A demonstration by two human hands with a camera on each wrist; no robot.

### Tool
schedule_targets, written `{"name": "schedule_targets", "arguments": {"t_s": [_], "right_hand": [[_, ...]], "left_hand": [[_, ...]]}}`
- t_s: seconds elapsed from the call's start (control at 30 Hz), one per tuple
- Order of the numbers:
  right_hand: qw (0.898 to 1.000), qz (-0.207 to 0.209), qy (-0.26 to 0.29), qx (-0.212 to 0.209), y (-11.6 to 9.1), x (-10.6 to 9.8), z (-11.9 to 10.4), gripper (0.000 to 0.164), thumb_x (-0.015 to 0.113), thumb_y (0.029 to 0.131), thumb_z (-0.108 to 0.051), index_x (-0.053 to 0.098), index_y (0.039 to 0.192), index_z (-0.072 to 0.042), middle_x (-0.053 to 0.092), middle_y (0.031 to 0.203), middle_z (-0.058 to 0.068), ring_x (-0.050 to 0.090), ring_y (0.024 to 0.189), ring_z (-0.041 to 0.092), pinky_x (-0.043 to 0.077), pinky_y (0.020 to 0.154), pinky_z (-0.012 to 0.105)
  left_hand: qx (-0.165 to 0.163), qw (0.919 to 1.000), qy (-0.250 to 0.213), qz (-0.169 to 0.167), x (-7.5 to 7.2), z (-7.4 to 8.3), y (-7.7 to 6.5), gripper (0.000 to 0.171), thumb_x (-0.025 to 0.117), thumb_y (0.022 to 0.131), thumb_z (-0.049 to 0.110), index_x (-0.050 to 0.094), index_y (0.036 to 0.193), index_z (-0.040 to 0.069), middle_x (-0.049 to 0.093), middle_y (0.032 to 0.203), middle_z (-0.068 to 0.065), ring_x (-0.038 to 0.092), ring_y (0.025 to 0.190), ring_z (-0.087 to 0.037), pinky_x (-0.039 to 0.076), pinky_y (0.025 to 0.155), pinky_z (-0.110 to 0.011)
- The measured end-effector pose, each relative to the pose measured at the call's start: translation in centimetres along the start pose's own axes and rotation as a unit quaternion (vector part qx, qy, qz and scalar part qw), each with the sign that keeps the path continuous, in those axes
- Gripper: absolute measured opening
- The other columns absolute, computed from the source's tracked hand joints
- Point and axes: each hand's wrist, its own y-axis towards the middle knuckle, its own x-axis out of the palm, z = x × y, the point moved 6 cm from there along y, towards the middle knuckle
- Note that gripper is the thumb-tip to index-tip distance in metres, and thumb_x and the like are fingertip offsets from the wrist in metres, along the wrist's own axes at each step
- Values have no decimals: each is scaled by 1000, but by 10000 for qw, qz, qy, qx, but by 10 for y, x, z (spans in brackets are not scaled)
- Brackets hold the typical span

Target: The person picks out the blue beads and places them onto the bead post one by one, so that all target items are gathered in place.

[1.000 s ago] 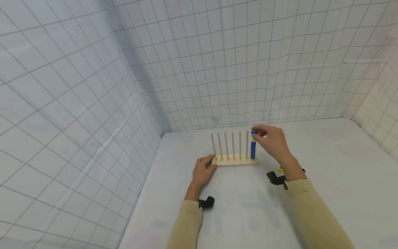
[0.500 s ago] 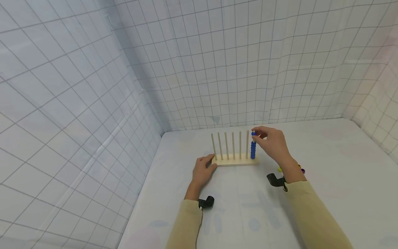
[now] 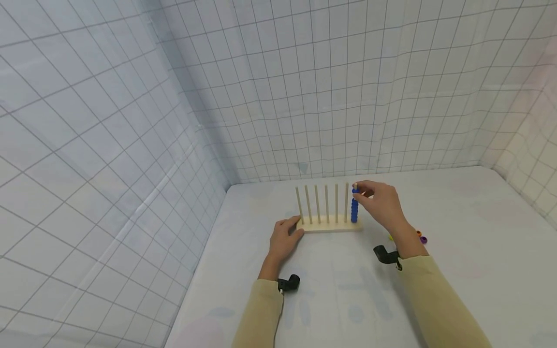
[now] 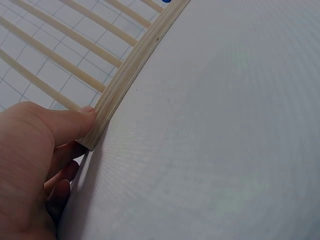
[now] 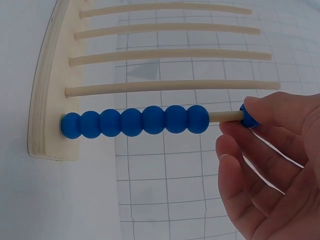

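A wooden base (image 3: 331,225) with a row of upright pegs (image 3: 327,203) stands on the table. Stacked blue beads (image 5: 132,123) fill the lower part of the rightmost peg. Higher on that same peg, another blue bead (image 5: 248,116) sits between the thumb and fingers of my right hand (image 3: 384,203), a short bare stretch of wood below it. My left hand (image 3: 284,240) grips the base's left end, thumb on the near side (image 4: 70,122) and fingers behind. The remaining pegs carry no beads.
Small loose beads lie beside my right wrist: an orange one (image 3: 419,233), a purple one (image 3: 424,239) and a partly hidden yellow one (image 3: 391,237). White cloth covers the table (image 3: 339,299). A gridded curtain (image 3: 322,96) hangs behind it.
My right hand has come down a little, sliding the pinched bead lower so the peg's tip shows above it. More of the loose beads is visible past the wrist. The left hand stays still.
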Motion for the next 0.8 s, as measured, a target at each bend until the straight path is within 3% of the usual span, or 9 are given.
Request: {"name": "schedule_targets", "arguments": {"t_s": [0.8], "right_hand": [[9999, -146, -48, 5, -3, 12, 12, 29, 72, 94, -21, 72, 120, -7, 72, 105, 10, 65, 95, 29, 52, 75, 46]], "left_hand": [[17, 10000, 5, 19, 1, -1, 0, 49, 68, 96, 33, 59, 143, 21, 58, 139, -8, 45, 131, -28, 38, 104, -56]]}}
